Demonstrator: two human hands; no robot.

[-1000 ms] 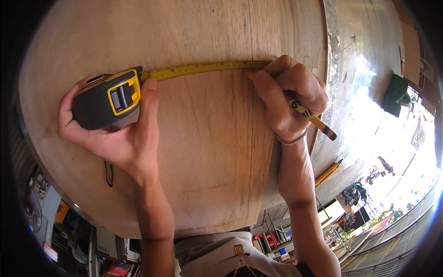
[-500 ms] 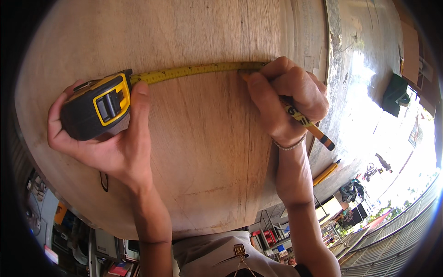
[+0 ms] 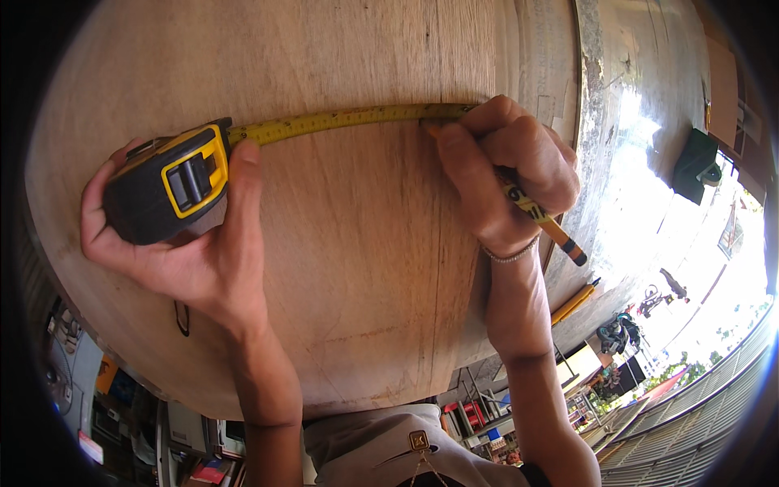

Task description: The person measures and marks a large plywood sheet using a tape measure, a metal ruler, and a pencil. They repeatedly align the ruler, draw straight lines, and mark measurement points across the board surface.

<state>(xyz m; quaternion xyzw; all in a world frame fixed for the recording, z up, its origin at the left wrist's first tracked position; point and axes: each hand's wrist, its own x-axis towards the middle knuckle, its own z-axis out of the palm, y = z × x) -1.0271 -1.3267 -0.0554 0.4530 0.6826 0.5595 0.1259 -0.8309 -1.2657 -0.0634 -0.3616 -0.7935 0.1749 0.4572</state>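
My left hand (image 3: 195,268) is closed around a black and yellow tape measure (image 3: 154,199), its thumb pressed by the mouth where the blade comes out. The yellow blade (image 3: 341,118) stretches to the right across a plywood sheet (image 3: 357,243), and its far end goes out of sight under my right hand (image 3: 519,178). Those fingers are closed on a pencil (image 3: 560,237) with a yellow and black patterned wrap. Its tip points left, down at the wood just below the blade. The dark end of the pencil sticks out by the wrist.
Right of the plywood lies a worn, shiny tabletop (image 3: 604,195) with a yellow pen-like tool (image 3: 574,302) on it. Farther right is a dark green object (image 3: 694,166). Cluttered shelves with boxes (image 3: 191,434) stand at the lower left, below the sheet's edge.
Both hands stay nearly in place. The tape measure and its blade have shifted very slightly left and up; the pencil is held the same way.
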